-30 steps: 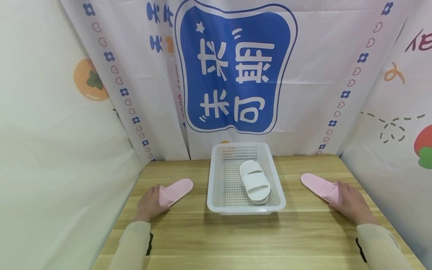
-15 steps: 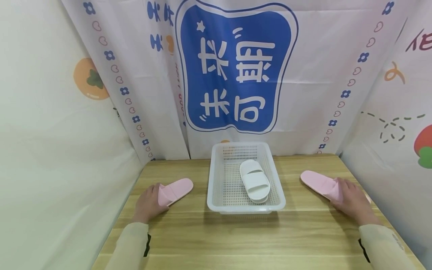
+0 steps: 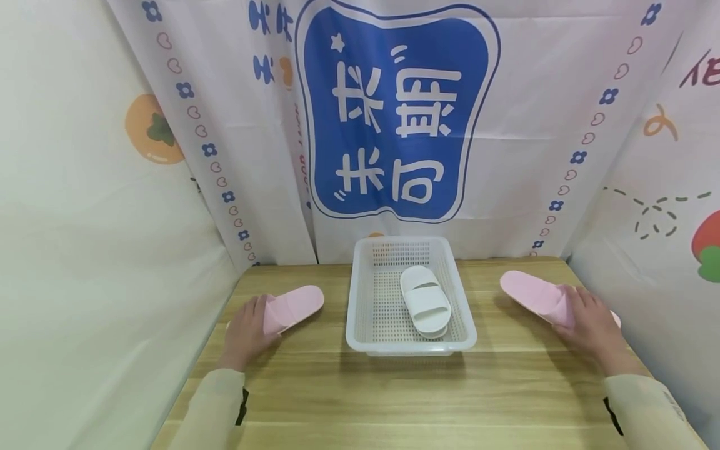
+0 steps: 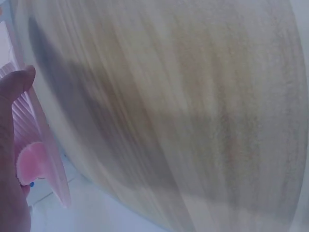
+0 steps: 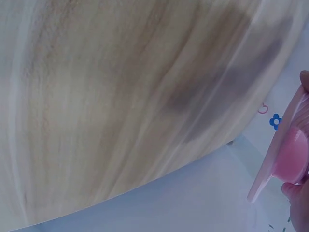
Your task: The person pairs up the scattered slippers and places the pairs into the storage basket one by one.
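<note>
My left hand (image 3: pixel 245 334) grips a pink slipper (image 3: pixel 295 306) across its strap, at the left of the table. In the left wrist view the thumb presses on that slipper's edge, and the sole (image 4: pixel 46 133) stands apart from the tabletop with a shadow beside it. On the right side, my right hand (image 3: pixel 593 328) holds the matching pink slipper (image 3: pixel 531 294) round the strap, toe pointing away to the left. The right wrist view has that slipper's sole (image 5: pixel 277 150) raised off the wood too. Both palms are hidden.
Between the hands, a white plastic basket (image 3: pixel 413 347) stands at the back middle of the wooden table (image 3: pixel 405 400). Inside it a pair of white slippers (image 3: pixel 429 306) lies stacked, on the right side. Printed cloth (image 3: pixel 540 206) hangs behind and at both sides.
Both pink slippers have risen a little from the tabletop, the right one more. The hands have spread slightly outward with them. The basket has stayed in place.
</note>
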Action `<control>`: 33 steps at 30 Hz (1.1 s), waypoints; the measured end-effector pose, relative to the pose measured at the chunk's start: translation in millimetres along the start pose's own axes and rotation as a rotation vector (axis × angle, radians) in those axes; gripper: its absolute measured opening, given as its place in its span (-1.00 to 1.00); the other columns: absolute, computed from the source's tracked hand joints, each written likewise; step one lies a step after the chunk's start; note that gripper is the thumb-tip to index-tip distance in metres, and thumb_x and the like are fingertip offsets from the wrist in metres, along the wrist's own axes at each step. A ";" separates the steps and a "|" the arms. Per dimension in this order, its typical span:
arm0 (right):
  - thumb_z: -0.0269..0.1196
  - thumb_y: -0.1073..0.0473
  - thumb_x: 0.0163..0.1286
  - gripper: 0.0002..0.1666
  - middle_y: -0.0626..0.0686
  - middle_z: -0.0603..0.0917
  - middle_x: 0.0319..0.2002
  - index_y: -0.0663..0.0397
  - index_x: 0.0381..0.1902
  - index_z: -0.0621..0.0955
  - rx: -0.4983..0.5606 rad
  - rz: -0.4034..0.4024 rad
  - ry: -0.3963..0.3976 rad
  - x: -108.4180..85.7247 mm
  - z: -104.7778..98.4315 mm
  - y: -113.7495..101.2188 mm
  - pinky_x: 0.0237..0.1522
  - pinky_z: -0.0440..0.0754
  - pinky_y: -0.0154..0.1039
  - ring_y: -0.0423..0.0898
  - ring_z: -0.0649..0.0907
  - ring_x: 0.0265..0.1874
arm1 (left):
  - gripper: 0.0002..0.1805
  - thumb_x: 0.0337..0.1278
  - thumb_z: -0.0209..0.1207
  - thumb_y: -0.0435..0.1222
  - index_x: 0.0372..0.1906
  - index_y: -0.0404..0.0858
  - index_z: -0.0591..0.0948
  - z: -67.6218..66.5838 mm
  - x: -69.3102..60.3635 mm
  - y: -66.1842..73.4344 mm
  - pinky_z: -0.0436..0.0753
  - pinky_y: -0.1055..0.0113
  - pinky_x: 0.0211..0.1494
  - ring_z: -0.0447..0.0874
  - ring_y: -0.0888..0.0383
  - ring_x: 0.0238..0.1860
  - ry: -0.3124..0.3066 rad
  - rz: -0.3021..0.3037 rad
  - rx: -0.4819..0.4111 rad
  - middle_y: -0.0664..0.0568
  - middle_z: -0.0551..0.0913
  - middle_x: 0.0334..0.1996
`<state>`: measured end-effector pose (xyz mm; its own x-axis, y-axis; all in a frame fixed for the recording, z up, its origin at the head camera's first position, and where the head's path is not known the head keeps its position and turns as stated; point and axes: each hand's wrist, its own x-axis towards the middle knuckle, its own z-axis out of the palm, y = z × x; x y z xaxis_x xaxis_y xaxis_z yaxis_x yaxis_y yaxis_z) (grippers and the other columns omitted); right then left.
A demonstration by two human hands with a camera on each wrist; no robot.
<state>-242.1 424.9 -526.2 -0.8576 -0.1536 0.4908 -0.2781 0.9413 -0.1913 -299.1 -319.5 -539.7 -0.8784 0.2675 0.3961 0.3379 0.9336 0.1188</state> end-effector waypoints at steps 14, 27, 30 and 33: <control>0.53 0.16 -0.23 0.09 0.43 0.37 0.10 0.25 0.28 0.29 -0.002 -0.068 0.069 13.7 -18.4 -17.0 -0.07 0.36 0.38 0.44 0.39 -0.03 | 0.12 -0.73 0.65 -0.14 0.21 -0.43 0.40 -14.2 18.3 9.6 0.46 -0.16 0.15 0.47 -0.33 0.00 0.250 0.192 0.018 -0.38 0.48 0.01; 0.43 0.04 -0.20 0.07 0.46 0.38 0.13 0.30 0.30 0.32 0.020 -0.175 0.161 23.8 -30.4 -31.8 -0.03 0.36 0.34 0.42 0.40 0.01 | 0.11 -0.72 0.64 -0.12 0.24 -0.38 0.45 -31.5 32.2 26.8 0.50 -0.13 0.09 0.49 -0.26 0.01 0.313 0.254 -0.006 -0.30 0.50 0.01; 0.24 -0.17 0.01 -0.01 0.46 0.40 0.10 0.36 0.28 0.34 0.031 -0.223 0.206 27.3 -32.9 -35.3 -0.02 0.35 0.32 0.42 0.40 0.00 | 0.10 -0.66 0.62 -0.08 0.26 -0.36 0.45 -35.5 35.2 32.5 0.50 -0.13 0.11 0.49 -0.27 0.03 0.323 0.260 0.010 -0.32 0.50 0.04; 0.01 -0.33 0.16 -0.01 0.47 0.41 0.06 0.40 0.25 0.36 0.022 -0.260 0.248 30.4 -34.8 -39.0 -0.02 0.35 0.31 0.43 0.40 -0.02 | 0.10 -0.62 0.61 -0.05 0.28 -0.35 0.43 -39.6 39.3 38.1 0.49 -0.13 0.13 0.48 -0.27 0.05 0.323 0.268 0.016 -0.33 0.48 0.07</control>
<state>-242.3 393.9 -474.2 -0.6270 -0.3067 0.7161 -0.4845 0.8733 -0.0503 -307.4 -282.9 -483.5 -0.6082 0.4153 0.6765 0.5323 0.8456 -0.0405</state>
